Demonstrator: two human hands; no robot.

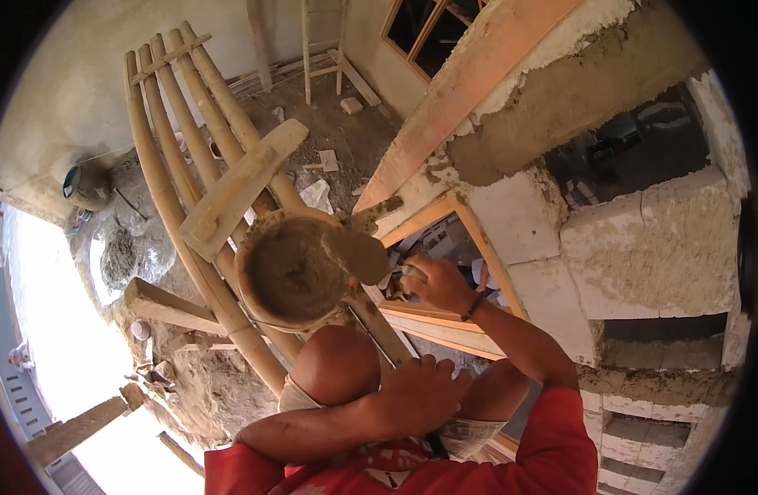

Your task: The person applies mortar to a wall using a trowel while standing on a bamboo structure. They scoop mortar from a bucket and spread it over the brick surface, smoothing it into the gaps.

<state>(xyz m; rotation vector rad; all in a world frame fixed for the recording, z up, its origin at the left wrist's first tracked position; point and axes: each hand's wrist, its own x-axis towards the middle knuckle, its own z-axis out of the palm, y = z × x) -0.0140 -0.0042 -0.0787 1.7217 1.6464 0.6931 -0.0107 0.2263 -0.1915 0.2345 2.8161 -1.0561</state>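
While the head camera looks straight down on the job, all eyes go to the right hand (439,285), its fingers wrapped around the grip of a trowel (358,254). That trowel's blade, coated in grey-brown mortar, sits over the right-hand edge of a round basin (240,276), pointing left. And what a load in there: wet mortar (290,272) lies inside, smeared up the walls. The basin stands on a platform of bamboo poles (166,136), just in front of the left knee (333,363).

Over to the left hand (420,392), and it's a quiet one: laid across the lap between the knees, fingers loosely bent, nothing visible in its grasp. Whether its fingertips touch the right knee (501,389), I cannot tell. Red sleeves frame both forearms, and a dark bracelet (474,307) circles the right wrist.

Just beyond the basin, a pale wooden plank (243,191) lies slantwise across the poles. On the right side, an orange-brown window frame (486,247) stands close behind the trowel hand, set in a wall of pale blocks (643,239). Out left, down on the ground, a dark bucket (87,188) lies tipped near a heap of grey mix (121,257).
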